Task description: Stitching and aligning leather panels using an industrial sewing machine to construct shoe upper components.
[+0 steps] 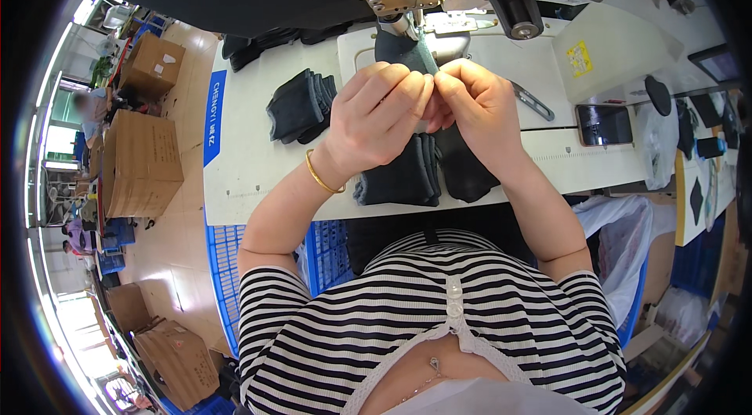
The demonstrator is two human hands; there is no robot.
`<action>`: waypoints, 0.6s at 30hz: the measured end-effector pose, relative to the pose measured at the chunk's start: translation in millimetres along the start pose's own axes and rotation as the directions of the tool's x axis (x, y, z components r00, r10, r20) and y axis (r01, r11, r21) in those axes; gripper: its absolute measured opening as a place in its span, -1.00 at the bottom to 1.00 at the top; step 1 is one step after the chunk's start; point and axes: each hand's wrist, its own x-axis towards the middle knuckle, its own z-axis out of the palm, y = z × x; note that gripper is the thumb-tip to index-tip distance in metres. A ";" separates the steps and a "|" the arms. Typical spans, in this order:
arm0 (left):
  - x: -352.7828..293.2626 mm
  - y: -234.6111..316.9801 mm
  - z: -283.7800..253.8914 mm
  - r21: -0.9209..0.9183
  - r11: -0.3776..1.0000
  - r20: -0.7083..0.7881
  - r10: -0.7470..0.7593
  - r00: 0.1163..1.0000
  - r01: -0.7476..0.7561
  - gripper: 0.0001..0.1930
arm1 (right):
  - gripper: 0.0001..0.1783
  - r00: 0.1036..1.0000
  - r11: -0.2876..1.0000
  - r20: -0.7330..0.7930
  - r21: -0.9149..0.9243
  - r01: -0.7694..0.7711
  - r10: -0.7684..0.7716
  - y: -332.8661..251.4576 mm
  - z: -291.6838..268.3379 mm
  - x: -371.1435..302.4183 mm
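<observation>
A dark fabric piece (pixel 397 50) with a lighter grey edge lies under the presser foot of a sewing machine (pixel 407 23). Its grey edge runs toward me into my joined fingertips. My left hand (pixel 381 113), with a gold bangle at the wrist, is closed in a pinch there. Pressed against it, my right hand (pixel 479 108) pinches with thumb and index finger. The fingers hide the exact spot they grip. Below my hands, a black fabric piece (pixel 464 168) lies at the table's front edge, beside a folded dark stack (pixel 398 178).
Another folded dark stack (pixel 296 108) sits on the white table (pixel 258 172), with more dark pieces (pixel 274 39) behind it. To the right are a metal tool with a slot (pixel 534 101) and a phone (pixel 603 125). Blue baskets (pixel 327 254) stand below; cartons (pixel 145 164) line the floor.
</observation>
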 end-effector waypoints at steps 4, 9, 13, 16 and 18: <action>1.8 6.5 -8.2 -0.041 0.989 0.073 -0.141 0.987 0.145 -0.70 | -0.76 0.999 0.993 -0.021 -0.107 0.042 -0.045 -4.4 0.2 -1.4; 1.0 8.5 -5.4 0.032 0.974 0.063 -0.226 0.972 0.224 -0.63 | -0.76 0.999 0.999 -0.031 -0.047 0.027 -0.029 -3.5 3.4 -2.5; -2.6 4.3 -3.7 -0.015 0.986 0.021 -0.167 0.986 0.167 -0.66 | -0.76 0.998 0.998 -0.034 -0.050 0.042 -0.044 -2.2 5.1 -4.1; -3.7 2.2 -2.5 -0.015 0.993 -0.007 -0.121 0.993 0.121 -0.67 | -0.76 0.998 0.999 -0.041 -0.036 0.035 -0.037 -2.1 6.0 -4.9; -4.0 0.5 -1.5 -0.007 0.996 -0.027 -0.093 0.995 0.093 -0.65 | -0.76 0.999 0.999 -0.042 -0.035 0.032 -0.033 -1.8 6.8 -4.6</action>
